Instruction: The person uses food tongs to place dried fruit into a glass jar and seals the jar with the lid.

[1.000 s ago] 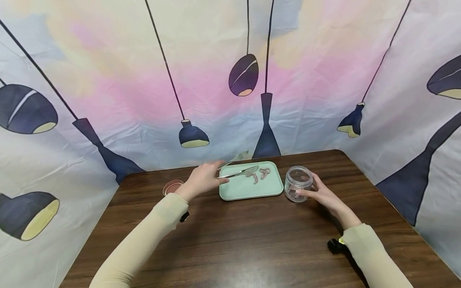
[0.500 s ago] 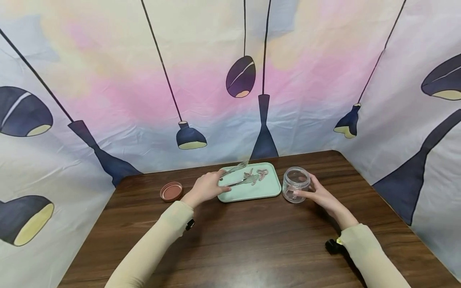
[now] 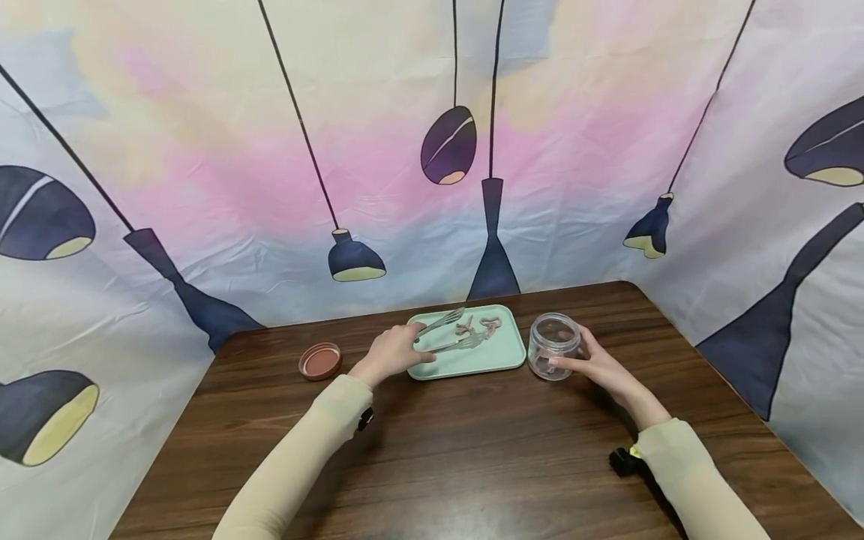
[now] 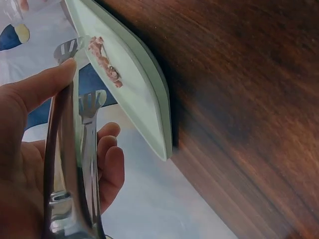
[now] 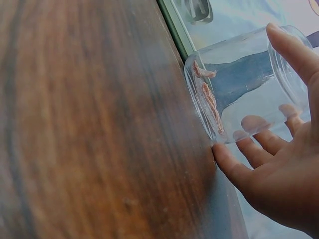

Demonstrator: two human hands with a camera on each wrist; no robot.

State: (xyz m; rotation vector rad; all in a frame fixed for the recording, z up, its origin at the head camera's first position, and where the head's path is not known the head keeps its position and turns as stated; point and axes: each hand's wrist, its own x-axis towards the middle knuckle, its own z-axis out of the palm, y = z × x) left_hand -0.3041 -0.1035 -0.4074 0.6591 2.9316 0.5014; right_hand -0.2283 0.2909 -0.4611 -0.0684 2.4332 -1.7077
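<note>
My left hand grips metal tongs over the pale green tray. The two slotted tips stand apart, one close by the curled pinkish strips lying on the tray. In the left wrist view the thumb presses one arm of the tongs, with fingers behind the other arm. My right hand holds a clear open jar upright at the tray's right end, thumb on the near side. Pinkish pieces lie at the jar's bottom in the right wrist view.
A reddish-brown round lid lies on the table left of the tray. The dark wooden table reaches back to a hanging cloth printed with lamps, which also closes off both sides.
The left hand has brought the tongs lower, onto the tray area, and slightly toward me, uncovering the lid. The right hand and jar hold their place; the view shifts slightly.
</note>
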